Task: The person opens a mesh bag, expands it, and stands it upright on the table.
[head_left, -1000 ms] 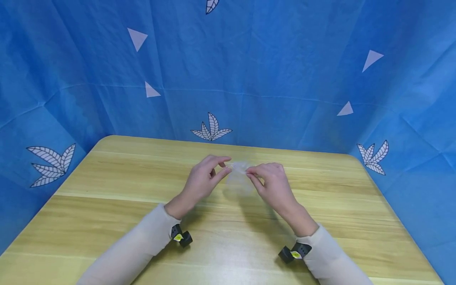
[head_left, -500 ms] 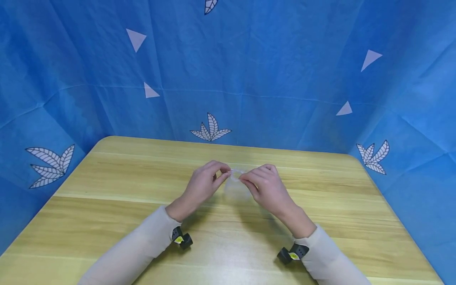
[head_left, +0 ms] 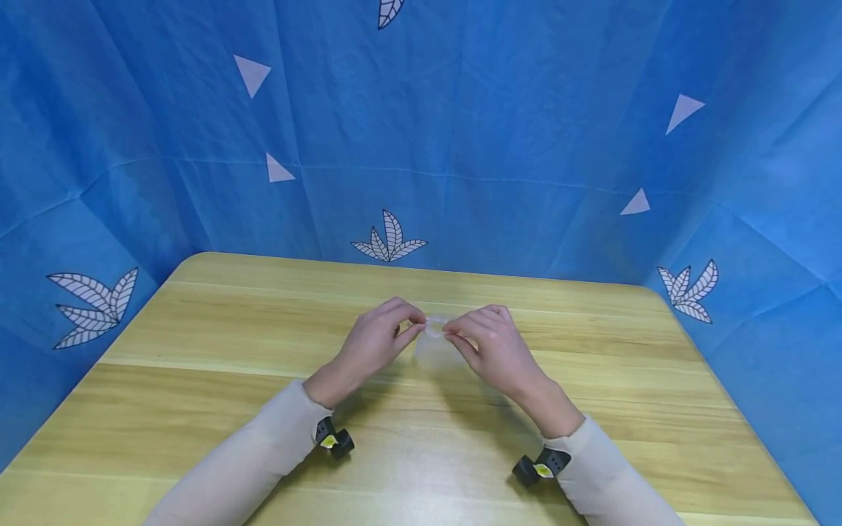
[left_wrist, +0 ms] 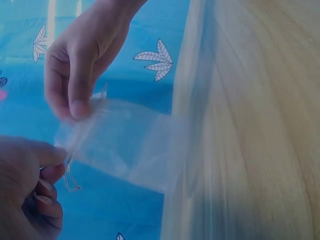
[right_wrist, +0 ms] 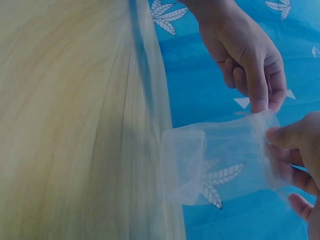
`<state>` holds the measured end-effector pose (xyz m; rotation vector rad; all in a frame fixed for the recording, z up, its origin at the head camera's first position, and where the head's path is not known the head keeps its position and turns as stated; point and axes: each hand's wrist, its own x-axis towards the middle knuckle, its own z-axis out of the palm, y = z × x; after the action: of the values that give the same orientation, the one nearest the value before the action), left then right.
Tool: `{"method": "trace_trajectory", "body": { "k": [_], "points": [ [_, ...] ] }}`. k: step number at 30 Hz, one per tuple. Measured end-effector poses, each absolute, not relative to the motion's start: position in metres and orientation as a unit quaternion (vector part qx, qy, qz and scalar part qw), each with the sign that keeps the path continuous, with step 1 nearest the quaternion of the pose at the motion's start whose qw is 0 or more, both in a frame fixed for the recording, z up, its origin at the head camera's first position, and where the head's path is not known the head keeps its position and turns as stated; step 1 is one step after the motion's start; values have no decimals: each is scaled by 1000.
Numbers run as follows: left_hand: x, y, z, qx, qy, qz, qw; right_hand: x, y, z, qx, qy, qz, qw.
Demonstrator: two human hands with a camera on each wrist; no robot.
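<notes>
A small translucent drawstring pouch (head_left: 437, 354) hangs by its mouth between my two hands, just above the table. My left hand (head_left: 376, 340) pinches the left side of the rim between thumb and fingertips. On the opposite side, my right hand (head_left: 496, 351) pinches the rim too. Between them the mouth shows as a rounded, open ring. In the left wrist view thin drawstring cords (left_wrist: 73, 177) dangle beside the left fingertips, and the sheer pouch body (left_wrist: 125, 145) looks flat. The right wrist view shows gathered fabric under the right fingers (right_wrist: 285, 137).
The wooden table (head_left: 197, 394) spreads under both arms, its rounded far edge meeting a blue curtain (head_left: 460, 146) printed with leaves and triangles. Black wrist cameras (head_left: 342, 443) are strapped over the pale sleeves (head_left: 250, 453).
My left thumb and fingers, parted a second ago, have closed on the rim. My right hand has shifted slightly left and nearer, and the pouch mouth has spread into a ring.
</notes>
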<state>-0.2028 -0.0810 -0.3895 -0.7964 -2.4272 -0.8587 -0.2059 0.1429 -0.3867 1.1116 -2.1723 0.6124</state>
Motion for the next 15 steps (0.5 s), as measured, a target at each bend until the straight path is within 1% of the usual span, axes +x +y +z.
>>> {"method": "trace_trajectory", "body": {
  "k": [4,8,15],
  "points": [
    [-204,-82,-389,-265,-884,-319,217,-208,147,-385,398,-833,250,293],
    [-206,-84,-388,-231,-888,-339,208,-210,151,-383,355,-856,260,271],
    [-209,-86,-389,-194,-889,-365,197,-213,157,-379,262,-913,252,182]
  ]
}}
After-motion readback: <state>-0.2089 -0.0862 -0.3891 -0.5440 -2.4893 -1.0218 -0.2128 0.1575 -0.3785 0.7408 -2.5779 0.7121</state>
